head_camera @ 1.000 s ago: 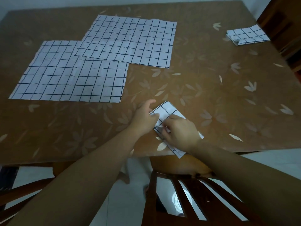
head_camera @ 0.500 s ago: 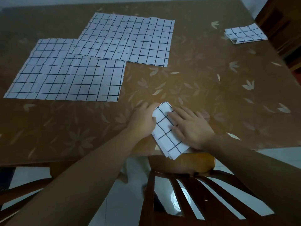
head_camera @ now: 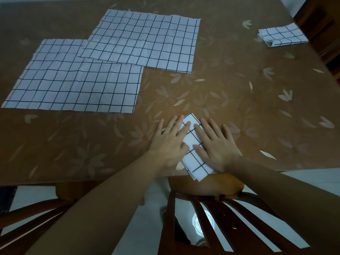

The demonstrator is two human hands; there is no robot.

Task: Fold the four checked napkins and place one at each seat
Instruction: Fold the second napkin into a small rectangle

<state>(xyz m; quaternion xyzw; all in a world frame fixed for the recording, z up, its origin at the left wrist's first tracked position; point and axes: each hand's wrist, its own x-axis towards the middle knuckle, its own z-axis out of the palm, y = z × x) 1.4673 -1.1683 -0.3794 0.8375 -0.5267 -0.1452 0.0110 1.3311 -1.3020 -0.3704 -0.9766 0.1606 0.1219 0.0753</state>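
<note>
Napkins, white with a thin dark check, on a brown flower-patterned bench (head_camera: 239, 100).
At the left the near open napkin (head_camera: 73, 85) lies flat, its far right corner under the far open napkin (head_camera: 147, 41). At the near edge the left hand (head_camera: 169, 142) rests on the folded napkin (head_camera: 193, 142), fingers (head_camera: 173, 123) straight and spread wide; this napkin is a narrow layered rectangle, askew, its near corner overhanging the edge above a wooden chair (head_camera: 211, 208). The right hand (head_camera: 215, 146) lies flat on its right side, fingers equally wide. Far right, a second folded napkin (head_camera: 282, 36) lies well apart.
</note>
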